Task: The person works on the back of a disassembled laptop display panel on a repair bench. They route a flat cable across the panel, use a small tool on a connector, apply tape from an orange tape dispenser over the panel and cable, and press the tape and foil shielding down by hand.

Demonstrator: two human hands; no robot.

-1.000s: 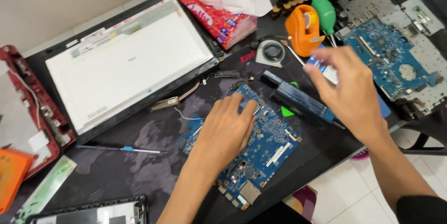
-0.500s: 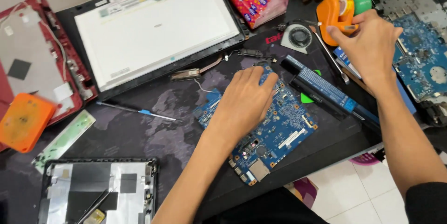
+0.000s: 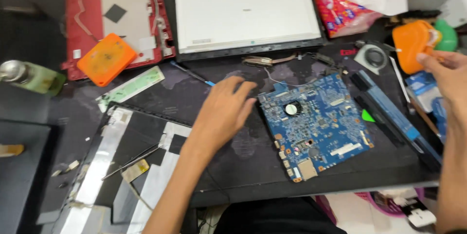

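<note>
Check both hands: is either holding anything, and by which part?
Left hand holds nothing; it lies open on the dark mat beside the blue circuit board. Right hand touches the orange dispenser at its right edge; a closed grip cannot be told.

1. Left hand [image 3: 224,113]: bare, no glove, no ring or watch visible.
2. Left forearm [image 3: 177,185]: bare up to the lower frame edge; no sleeve in view, slim build.
3. Right hand [image 3: 448,81]: bare, no glove; only partly in frame at the right edge, slightly blurred.
4. Right forearm [image 3: 452,175]: bare along its visible length; no sleeve or wristband seen.
5. Dark clothing [image 3: 279,217] shows at the bottom centre, below the table edge; plain, no pattern discernible.
</note>
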